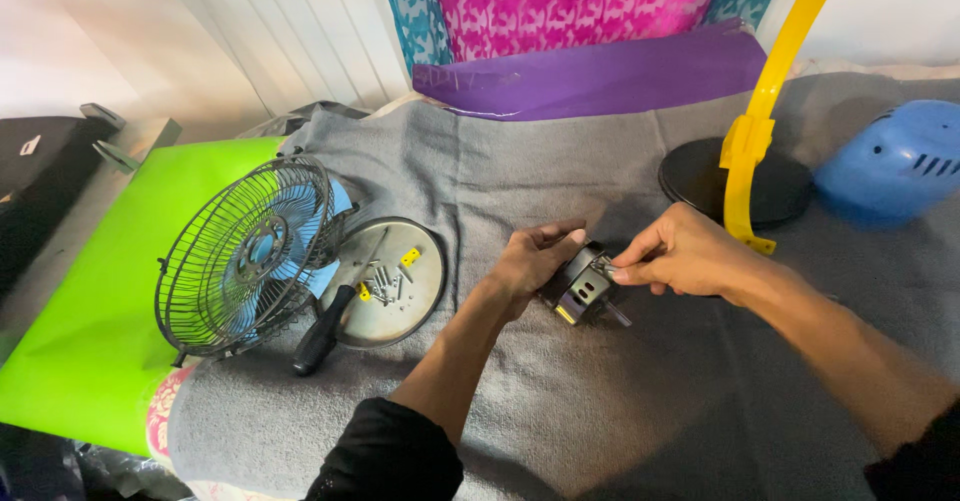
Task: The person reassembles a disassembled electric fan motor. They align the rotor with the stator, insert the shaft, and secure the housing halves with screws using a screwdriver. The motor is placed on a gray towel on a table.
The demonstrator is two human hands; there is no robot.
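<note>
Fan motor (583,288), a small dark block with a short shaft poking out toward the lower right, is held above the grey blanket (620,401) between 2 hands. It is gripped from the left by the left hand (533,259), whose fingers are curled round its side and whose thumb is laid over its top. The right hand (682,254) is pinched shut on the motor's upper right edge, its fingertips (618,273) pressed to the casing; whether a small part is caught between them cannot be told. No package, label or sign is seen on the blanket near the hands. To the left, a wire fan guard (245,256) with blue blades behind it is stood on edge, partly over a bright green sheet (90,331). Just beside it a round metal plate (425,296) is laid flat, with loose screws (385,283) and 2 small yellow clips gathered on it, and a black-handled screwdriver (325,331) is rested across its rim. Well apart to the right, a black round base (700,176) carrying a yellow stand (765,111) is seen, with a blue motor cover (895,161) near it
</note>
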